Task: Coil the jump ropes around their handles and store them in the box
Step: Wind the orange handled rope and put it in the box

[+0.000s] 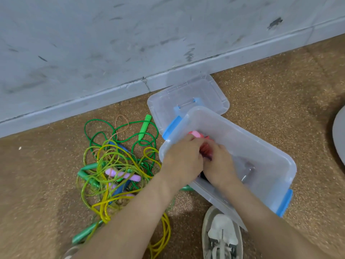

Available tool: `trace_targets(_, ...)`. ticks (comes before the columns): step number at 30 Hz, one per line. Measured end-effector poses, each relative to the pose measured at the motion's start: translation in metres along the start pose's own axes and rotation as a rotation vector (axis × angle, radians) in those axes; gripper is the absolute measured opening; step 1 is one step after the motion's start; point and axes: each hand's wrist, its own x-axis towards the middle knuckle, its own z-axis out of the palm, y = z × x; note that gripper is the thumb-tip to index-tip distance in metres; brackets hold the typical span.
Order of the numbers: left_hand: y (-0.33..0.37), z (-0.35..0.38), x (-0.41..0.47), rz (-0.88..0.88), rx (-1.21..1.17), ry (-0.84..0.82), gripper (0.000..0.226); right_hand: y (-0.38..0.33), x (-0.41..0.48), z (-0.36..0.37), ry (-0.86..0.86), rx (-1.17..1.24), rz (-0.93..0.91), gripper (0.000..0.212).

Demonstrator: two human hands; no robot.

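Note:
Both my hands reach into a clear plastic box [261, 146] with blue latches. My left hand [182, 157] and my right hand [219, 165] together grip a coiled red jump rope [205, 149] with pink handles [195, 134], held low inside the box. Much of the bundle is hidden by my fingers. On the floor to the left lies a tangled pile of ropes [115, 169]: a dark green rope with green handles [144, 126], a yellow-green rope, lilac handles [122, 174] and a blue handle.
The box's clear lid [186, 98] lies flat behind the box against the grey wall's skirting. My white sneaker [222, 234] stands just in front of the box. A grey rounded object [338, 135] sits at the right edge. The floor is brown speckled.

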Motion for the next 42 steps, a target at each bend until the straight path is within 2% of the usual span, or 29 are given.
trace_targets(2,-0.011,-0.016,-0.025,-0.039,-0.143,0.220,0.035,-0.020,-0.002,0.001,0.035,0.044,-0.073,0.045)
trace_targets(4,-0.039,-0.022,-0.050,-0.154,-0.248,0.413,0.026,-0.046,-0.010,0.000,0.150,0.116,-0.165,0.039)
trace_targets(6,-0.071,-0.022,-0.076,-0.322,-0.269,0.491,0.018,-0.077,-0.027,0.004,0.222,0.196,-0.292,0.029)
trace_targets(7,-0.089,-0.020,-0.089,-0.410,-0.271,0.491,0.017,-0.089,-0.035,0.010,0.194,0.213,-0.356,0.025)
trace_targets(9,-0.123,-0.008,-0.117,-0.559,-0.197,0.468,0.019,-0.105,-0.052,0.032,-0.007,0.190,-0.414,0.023)
trace_targets(10,-0.140,0.000,-0.130,-0.631,-0.116,0.422,0.033,-0.103,-0.058,0.051,-0.153,0.123,-0.404,0.027)
trace_targets(12,-0.167,0.013,-0.153,-0.802,-0.063,0.213,0.070,-0.089,-0.066,0.089,-0.441,-0.061,-0.307,0.051)
trace_targets(14,-0.185,0.025,-0.166,-0.907,-0.164,0.041,0.094,-0.072,-0.071,0.111,-0.599,-0.005,-0.085,0.082)
trace_targets(15,-0.188,0.029,-0.168,-0.916,-0.222,0.010,0.096,-0.067,-0.072,0.116,-0.636,0.107,0.057,0.089)
trace_targets(17,-0.184,0.026,-0.160,-0.912,-0.407,0.046,0.076,-0.063,-0.071,0.121,-0.697,0.341,0.290,0.094)
trace_targets(20,-0.165,-0.008,-0.139,-0.865,-0.755,0.105,0.018,-0.075,-0.070,0.123,-0.755,0.644,0.472,0.086)
trace_targets(22,-0.155,-0.048,-0.132,-0.742,-0.765,0.042,0.010,-0.100,-0.069,0.115,-0.768,0.685,0.458,0.077)
trace_targets(24,-0.146,-0.100,-0.131,-0.625,-0.641,-0.009,0.010,-0.131,-0.069,0.098,-0.801,0.635,0.399,0.071)
trace_targets(26,-0.136,-0.164,-0.135,-0.545,-0.556,0.058,0.010,-0.173,-0.068,0.070,-0.832,0.532,0.273,0.063)
trace_targets(30,-0.084,-0.300,-0.173,-0.378,-0.646,0.399,0.012,-0.267,-0.083,-0.004,-0.720,0.427,0.041,0.048)
trace_targets(34,-0.013,-0.407,-0.240,-0.083,-0.815,0.801,0.016,-0.360,-0.131,-0.084,-0.491,0.522,-0.233,0.039)
trace_targets(36,0.013,-0.438,-0.273,0.071,-0.885,0.913,0.021,-0.399,-0.160,-0.117,-0.358,0.613,-0.315,0.032)
trace_targets(39,0.035,-0.453,-0.308,0.188,-0.934,0.894,0.034,-0.442,-0.203,-0.154,-0.184,0.780,-0.396,0.029)
trace_targets(42,0.042,-0.446,-0.321,0.110,-0.947,0.745,0.041,-0.454,-0.228,-0.163,-0.219,0.817,-0.420,0.041)
